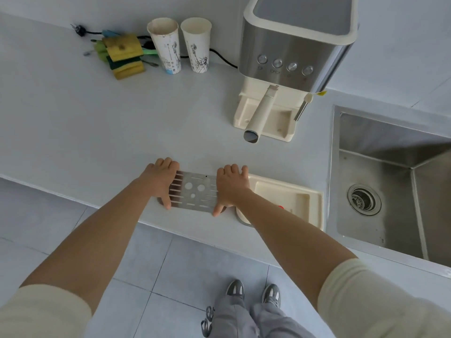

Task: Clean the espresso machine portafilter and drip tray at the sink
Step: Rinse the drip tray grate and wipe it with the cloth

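A perforated steel drip-tray grate [195, 191] lies near the counter's front edge. My left hand [162, 182] grips its left end and my right hand [231, 189] grips its right end. Just to the right sits the cream plastic drip tray [314, 206], without its grate, partly under my right forearm. The cream portafilter handle [262, 113] sticks out of the espresso machine [292, 52] at the back, still locked in. The steel sink [390, 181] is at the right.
Two paper cups [181, 45] and a pile of yellow-green sponges [123, 54] stand at the back left by a black power cord [224, 58]. The sink drain [364, 199] shows in the basin. My feet stand on a tiled floor below the counter edge.
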The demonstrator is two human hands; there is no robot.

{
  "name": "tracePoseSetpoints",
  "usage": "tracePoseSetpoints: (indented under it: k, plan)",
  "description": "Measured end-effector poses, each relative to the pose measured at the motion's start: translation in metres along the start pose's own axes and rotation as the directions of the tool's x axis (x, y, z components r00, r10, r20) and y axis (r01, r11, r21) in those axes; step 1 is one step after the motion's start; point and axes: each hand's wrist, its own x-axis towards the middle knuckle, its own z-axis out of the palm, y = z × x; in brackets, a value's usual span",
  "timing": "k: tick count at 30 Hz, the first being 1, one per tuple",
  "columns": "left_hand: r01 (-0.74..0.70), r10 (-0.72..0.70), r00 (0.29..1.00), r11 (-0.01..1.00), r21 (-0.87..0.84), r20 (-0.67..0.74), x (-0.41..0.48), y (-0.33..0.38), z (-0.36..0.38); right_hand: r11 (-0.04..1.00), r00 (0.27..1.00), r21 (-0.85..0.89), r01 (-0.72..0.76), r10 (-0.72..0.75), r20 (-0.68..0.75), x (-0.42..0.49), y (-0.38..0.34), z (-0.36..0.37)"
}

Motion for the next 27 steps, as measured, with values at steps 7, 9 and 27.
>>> tracePoseSetpoints:
  k: [7, 9, 27]
  plan:
    - [-0.015, 0.015, 1.0, 1.0, 0.01, -0.022, 0.002, -0.001, -0.003, 0.998, 0.999, 0.047, -0.031, 0.029, 0.025, 0.003, 0.002, 0.0]
    - [-0.013, 0.013, 0.999, 1.0, 0.008, -0.034, 0.002, -0.002, -0.002, 0.998, 0.999, 0.054, -0.032, 0.031, 0.025, 0.002, 0.002, 0.0]
    - [0.094, -0.222, 0.975, 0.518, -0.85, -0.027, -0.021, -0.008, 0.002, 0.949, 0.988, 0.306, 0.074, -0.029, -0.15, -0.013, 0.02, -0.001]
